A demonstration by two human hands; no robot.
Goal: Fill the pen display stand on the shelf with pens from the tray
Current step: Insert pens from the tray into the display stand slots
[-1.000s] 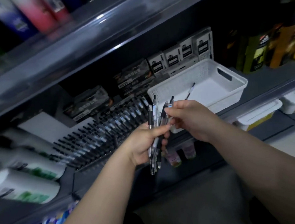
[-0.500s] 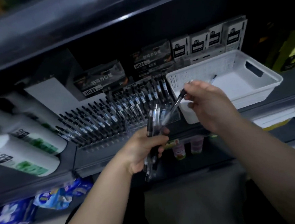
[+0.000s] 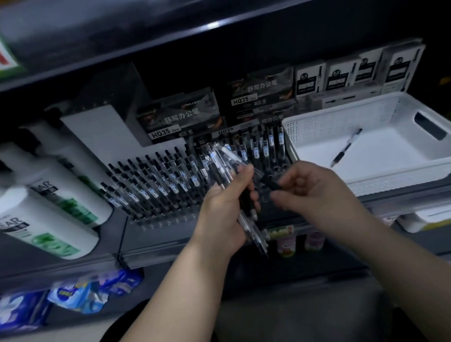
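**Pens in both hands before a nearly full stand**

The left hand [image 3: 224, 214] is wrapped round a bundle of pens [image 3: 219, 171]. The bundle's long axis runs on a slant. The clip ends rise up and to the left over the stand, and the tips point down and to the right, below the heel of the hand. The right hand [image 3: 312, 190] sits just beside it with curled fingers. Thumb and forefinger pinch a single pen [image 3: 271, 183]. Only its dark grip shows, angled up and to the left toward the bundle. The rest is blurred or hidden.

The pen display stand [image 3: 163, 184] sits on the dark grey shelf [image 3: 62, 256], directly behind the hands. Its rows of pens all lean back with the clip ends up. To its right, touching or nearly so, is the white tray [image 3: 410, 172]. A loose pen [image 3: 346, 148] lies flat on the tray floor, its tip toward the front left and its clip end toward the back right.

Boxes of pens [image 3: 181, 117] are stacked behind the stand. White bottles [image 3: 45, 214] lie on their sides at the left. Blue packets [image 3: 74, 296] fill the shelf below. The aisle is dim.
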